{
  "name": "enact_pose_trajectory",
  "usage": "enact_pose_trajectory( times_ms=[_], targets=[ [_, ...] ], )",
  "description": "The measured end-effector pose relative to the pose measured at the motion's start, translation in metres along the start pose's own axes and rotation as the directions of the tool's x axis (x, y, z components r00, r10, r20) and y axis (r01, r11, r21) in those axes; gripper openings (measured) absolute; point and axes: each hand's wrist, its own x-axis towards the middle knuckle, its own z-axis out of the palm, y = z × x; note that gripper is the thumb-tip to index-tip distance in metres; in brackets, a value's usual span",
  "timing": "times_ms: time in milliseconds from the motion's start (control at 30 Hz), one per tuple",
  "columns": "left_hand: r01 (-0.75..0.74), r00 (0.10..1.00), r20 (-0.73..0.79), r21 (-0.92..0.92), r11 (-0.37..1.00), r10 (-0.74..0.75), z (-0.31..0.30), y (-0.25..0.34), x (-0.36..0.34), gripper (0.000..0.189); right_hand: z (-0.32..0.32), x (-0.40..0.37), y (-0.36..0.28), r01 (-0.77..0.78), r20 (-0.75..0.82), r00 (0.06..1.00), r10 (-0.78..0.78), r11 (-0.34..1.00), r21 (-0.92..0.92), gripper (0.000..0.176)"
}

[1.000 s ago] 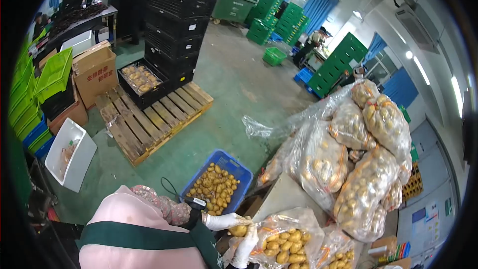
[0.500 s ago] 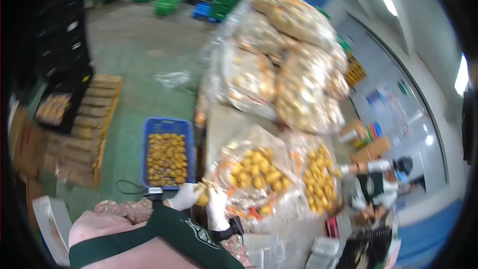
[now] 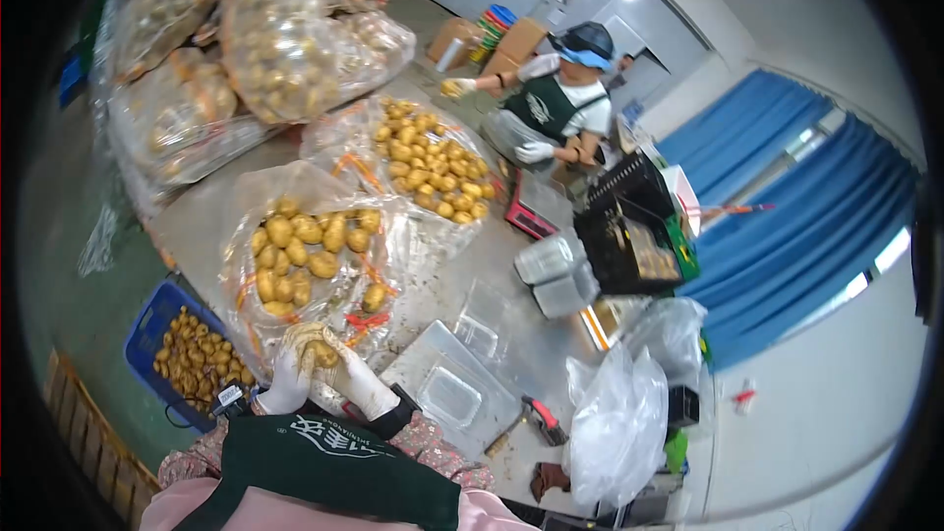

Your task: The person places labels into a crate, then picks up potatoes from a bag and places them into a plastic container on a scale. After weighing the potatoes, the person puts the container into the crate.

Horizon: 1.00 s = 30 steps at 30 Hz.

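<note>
Holding 1 potato (image 3: pixel 321 355) in front of our dark green apron (image 3: pixel 324 462), we have the grip of our left hand (image 3: pixel 287 376) and that of our right hand (image 3: pixel 360 385) closed around it from either side. We wear white gloves, and our fingers hide part of the potato. It sits by the near edge of an open plastic bag (image 3: pixel 258 195), which lies on the worktop (image 3: pixel 531 359) with loose potatoes (image 3: pixel 295 248) inside; we cannot tell whether our potato touches that bag. Beyond it we see a 2nd open bag (image 3: pixel 332 126), also of potatoes, and farther left a heap of full clear bags (image 3: pixel 280 54). On the floor (image 3: pixel 84 315) to our left stands a blue crate (image 3: pixel 144 342) of potatoes, near a wooden pallet (image 3: pixel 93 433). To the right of our hands lies a clear tray (image 3: pixel 452 397), and near it a tool (image 3: pixel 544 421) with red on its handle. Farther right we see crumpled plastic bags (image 3: pixel 624 423), clear boxes (image 3: pixel 558 275) and a black crate (image 3: pixel 629 246). Across the worktop a co-worker (image 3: pixel 551 108) holds out 1 hand near the 2nd open bag; what it holds is too small to tell.
</note>
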Motion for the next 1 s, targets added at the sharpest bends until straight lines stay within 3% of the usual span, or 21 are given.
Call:
enact_pose_trajectory(
  times_ms=[100,133,167,200,267,333,400,467,500,533,600,633,667,733,867,900,933,967,1000],
  targets=[
    [0.032,0.982,0.19,-0.094,0.995,-0.013,0.011,0.013,0.019,0.035,-0.011,-0.021,-0.011,0.185,-0.038,0.982,-0.186,0.982,-0.037,0.035],
    [0.074,0.963,0.269,-0.139,0.988,-0.035,0.012,0.014,0.023,0.038,-0.016,-0.031,-0.016,0.22,-0.097,0.968,-0.231,0.97,-0.106,0.037],
    [0.035,0.939,0.344,-0.161,0.986,0.023,0.017,-0.001,0.024,0.043,-0.02,-0.041,-0.017,0.337,-0.182,0.909,-0.374,0.919,-0.203,0.039],
    [0.048,0.929,0.37,-0.119,0.992,0.0,0.022,-0.004,0.024,0.041,-0.021,-0.053,-0.019,0.417,-0.255,0.83,-0.496,0.856,-0.307,0.041],
    [0.133,0.846,0.525,-0.027,0.991,-0.099,0.022,-0.026,0.016,0.03,-0.006,-0.097,-0.04,0.412,-0.378,0.651,-0.659,0.724,-0.553,0.045],
    [0.15,0.836,0.534,-0.003,0.989,-0.125,0.02,-0.053,0.001,0.024,-0.021,-0.123,-0.049,0.32,-0.434,0.368,-0.822,0.55,-0.771,0.047],
    [0.27,0.834,0.509,-0.037,0.962,-0.214,0.011,-0.061,-0.001,0.024,-0.038,-0.138,-0.056,0.268,-0.561,0.127,-0.818,0.573,-0.775,0.048],
    [0.282,0.861,0.425,0.057,0.958,-0.279,0.002,-0.075,0.0,0.024,-0.082,-0.144,-0.054,0.173,-0.559,-0.01,-0.829,0.549,-0.818,0.046],
    [0.292,0.859,0.421,0.064,0.954,-0.291,0.0,-0.082,0.005,0.024,-0.094,-0.143,-0.052,0.205,-0.566,-0.004,-0.825,0.553,-0.808,0.048],
    [0.198,0.922,0.311,0.14,0.97,-0.233,-0.002,-0.09,0.011,0.024,-0.102,-0.138,-0.05,0.201,-0.571,0.005,-0.821,0.56,-0.804,0.048],
    [0.008,0.986,0.152,0.342,0.94,-0.064,-0.005,-0.113,0.029,0.029,-0.114,-0.129,-0.044,-0.004,-0.516,0.012,-0.857,0.516,-0.857,0.05],
    [-0.084,0.993,0.115,0.456,0.886,0.035,-0.008,-0.121,0.044,0.034,-0.093,-0.124,-0.043,-0.214,-0.479,0.043,-0.877,0.46,-0.862,0.046],
    [-0.08,0.993,0.117,0.46,0.884,0.029,-0.01,-0.125,0.055,0.034,-0.095,-0.123,-0.041,-0.216,-0.484,0.048,-0.874,0.464,-0.859,0.046],
    [-0.057,0.982,0.155,0.781,0.622,-0.104,-0.015,-0.119,0.08,0.048,-0.098,-0.12,-0.04,-0.649,-0.287,0.148,-0.947,0.126,-0.75,0.042],
    [-0.046,0.938,0.254,0.767,0.64,-0.237,-0.021,-0.149,0.092,0.058,-0.104,-0.121,-0.037,-0.696,-0.237,0.188,-0.953,0.04,-0.717,0.04],
    [0.083,0.903,0.255,0.685,0.724,-0.346,-0.022,-0.153,0.092,0.057,-0.106,-0.121,-0.037,-0.695,-0.235,0.196,-0.952,0.034,-0.718,0.04],
    [0.218,0.853,0.272,0.59,0.777,-0.446,-0.025,-0.149,0.095,0.056,-0.095,-0.122,-0.038,-0.658,-0.175,0.122,-0.977,0.052,-0.751,0.037],
    [0.221,0.853,0.267,0.592,0.775,-0.448,-0.026,-0.156,0.092,0.056,-0.084,-0.122,-0.039,-0.617,-0.117,0.042,-0.992,0.066,-0.784,0.035],
    [0.391,0.856,0.254,0.25,0.886,-0.45,-0.026,-0.167,0.086,0.055,-0.073,-0.121,-0.042,-0.616,-0.12,0.045,-0.992,0.067,-0.785,0.035]
  ],
)
